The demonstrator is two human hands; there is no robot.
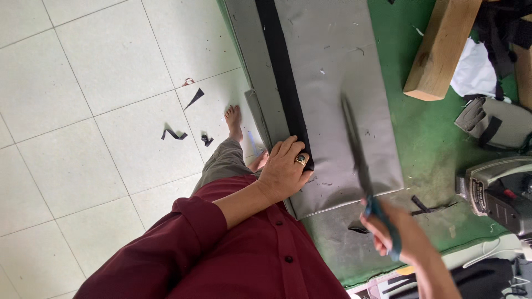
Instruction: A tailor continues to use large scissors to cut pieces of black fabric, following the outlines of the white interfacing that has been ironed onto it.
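Pressed flat at the centre of the frame, the left hand [285,169] is spread open on the near end of a black fabric strip [282,72], its fingers pointing toward the upper right and a ring seen on one finger. Its forearm is bent in from the lower left, the maroon sleeve [188,232] rolled above the wrist. At the lower right, the right hand [396,235] is closed around the blue handles of a pair of scissors [357,152], whose blurred blades are raised over the grey fabric [332,88]; whether the blades are parted cannot be told. The strip is laid lengthwise along the grey fabric, which is spread on a green-covered table [432,133]. A wooden block [440,47] lies at the upper right, and a machine [499,194] is partly seen at the right edge. White floor tiles [83,111] fill the left, with black fabric scraps [174,134] scattered and a bare foot [234,122] near the table's edge.
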